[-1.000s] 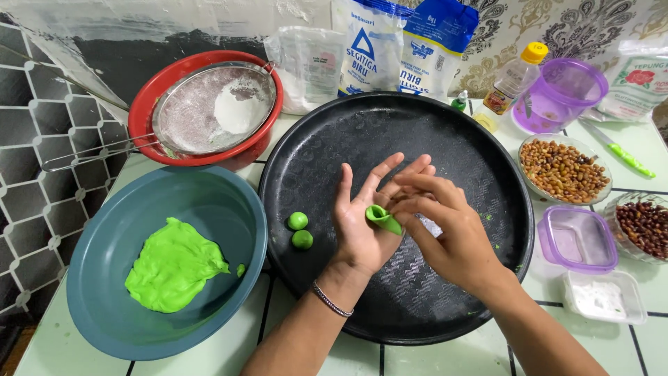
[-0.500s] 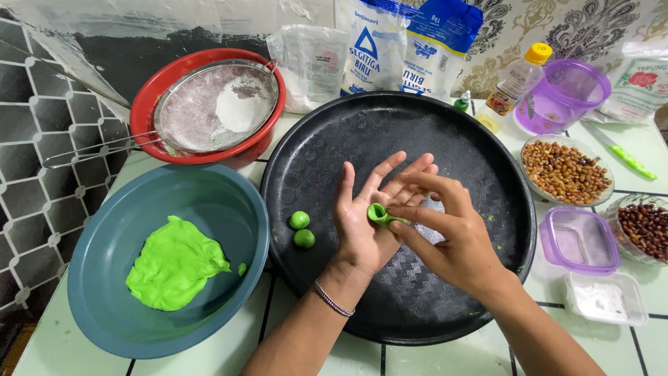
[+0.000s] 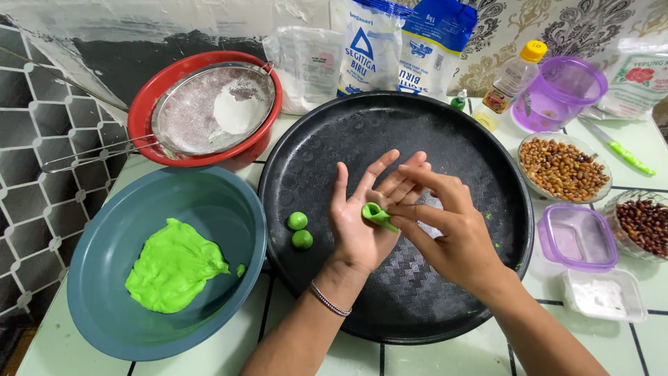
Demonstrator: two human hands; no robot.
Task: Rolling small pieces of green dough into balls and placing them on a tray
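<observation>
The worktop (image 3: 626,348) is surfaced in pale square tiles with dark grout. The rear wall (image 3: 626,21) carries patterned covering (dark floral motif); lighting is even.

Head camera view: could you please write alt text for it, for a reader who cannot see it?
Two hands, left hand and right hand, pinch a green dough piece over a black round tray holding two green dough balls. A teal bowl beside it holds more dough.

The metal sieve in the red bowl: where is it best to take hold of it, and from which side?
Probably grip the sieve by its long wire handle, coming from the left. The handle sticks out past the red bowl rim, free of the flour in the mesh.
</observation>
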